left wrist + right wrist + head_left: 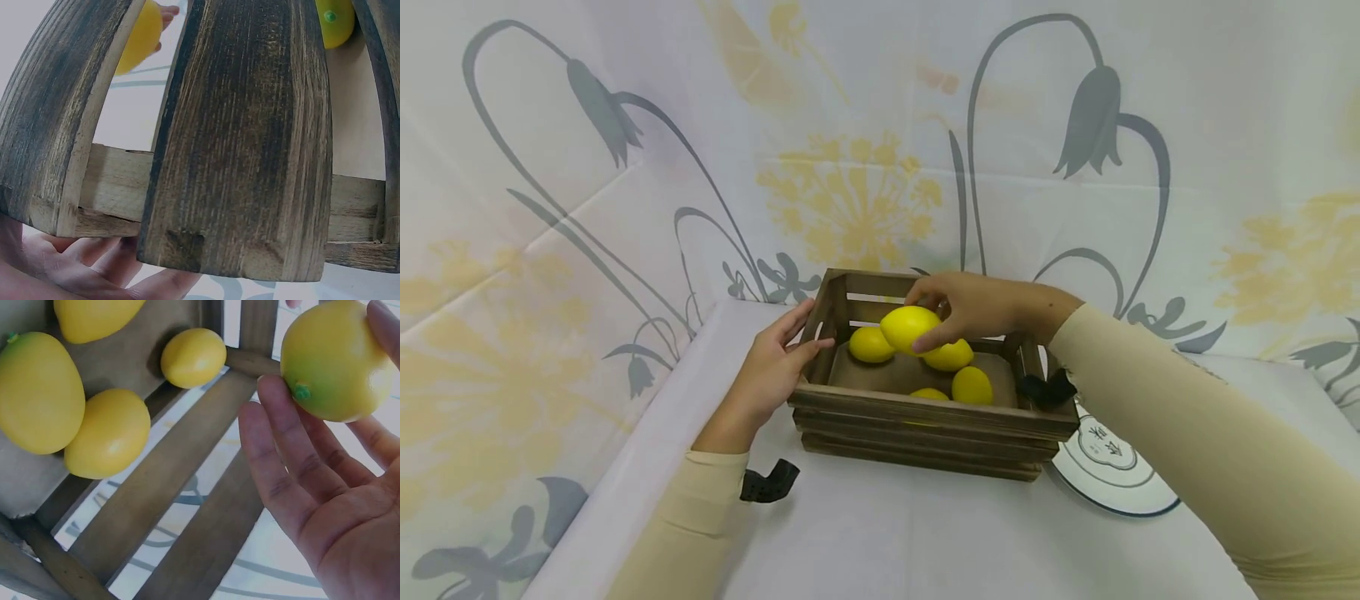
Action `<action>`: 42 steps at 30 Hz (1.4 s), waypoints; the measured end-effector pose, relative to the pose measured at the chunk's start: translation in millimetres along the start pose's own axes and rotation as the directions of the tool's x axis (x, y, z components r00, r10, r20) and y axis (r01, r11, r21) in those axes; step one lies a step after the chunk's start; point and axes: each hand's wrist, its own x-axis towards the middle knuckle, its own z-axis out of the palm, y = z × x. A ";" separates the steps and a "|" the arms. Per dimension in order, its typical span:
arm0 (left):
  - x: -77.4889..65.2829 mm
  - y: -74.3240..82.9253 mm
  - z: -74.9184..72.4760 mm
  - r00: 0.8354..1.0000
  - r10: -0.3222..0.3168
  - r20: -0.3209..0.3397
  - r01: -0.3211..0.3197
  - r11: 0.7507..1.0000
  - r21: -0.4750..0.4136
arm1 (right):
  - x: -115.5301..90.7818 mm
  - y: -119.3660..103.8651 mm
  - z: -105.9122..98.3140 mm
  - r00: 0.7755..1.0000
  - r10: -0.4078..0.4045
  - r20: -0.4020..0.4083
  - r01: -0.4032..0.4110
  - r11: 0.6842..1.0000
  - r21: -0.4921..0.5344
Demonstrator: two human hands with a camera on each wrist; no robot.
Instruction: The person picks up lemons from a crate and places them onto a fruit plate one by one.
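Note:
My right hand (981, 308) pinches a yellow lemon (907, 329) between thumb and fingers, above the inside of a dark wooden slatted crate (917, 446). In the right wrist view the held lemon (334, 362) shows a green stem end. Several more lemons lie on the crate floor, among them one at the left (869, 345) and one near the front right (972, 386). On the crate's left end, my left hand (771, 367) grips the upper edge, thumb over the rim. The left wrist view shows its fingers (119, 262) partly hidden behind the slats.
A white plate (1138, 487) with a blue rim and dark characters is on the white table (880, 533), partly covered by the crate and right sleeve. Flower-printed cloth (865, 125) rises behind. Black wrist mounts (771, 483) jut out beside both arms.

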 end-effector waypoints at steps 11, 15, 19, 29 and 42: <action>2.9 0.0 -0.3 1.000 -0.016 -0.009 0.016 1.000 0.009 | -12.7 0.3 -3.7 0.995 -0.013 -0.098 0.014 1.000 0.009; 4.1 0.1 -0.4 1.000 -0.010 -0.010 0.010 1.000 0.009 | -18.2 1.8 -3.5 0.991 -0.028 -0.129 0.033 0.999 0.037; 4.5 -0.7 0.3 1.000 -0.011 -0.007 0.011 1.000 0.007 | -23.8 3.0 -1.3 0.987 -0.045 -0.154 0.053 0.997 0.053; 3.8 -1.5 -0.7 1.000 -0.011 -0.006 0.011 1.000 0.005 | -39.1 -1.6 -1.4 0.971 -0.073 -0.229 0.102 0.988 0.118; 3.1 -1.0 -2.9 1.000 -0.014 -0.014 0.014 1.000 0.013 | -49.3 -7.6 1.1 0.943 -0.128 -0.309 0.178 0.974 0.139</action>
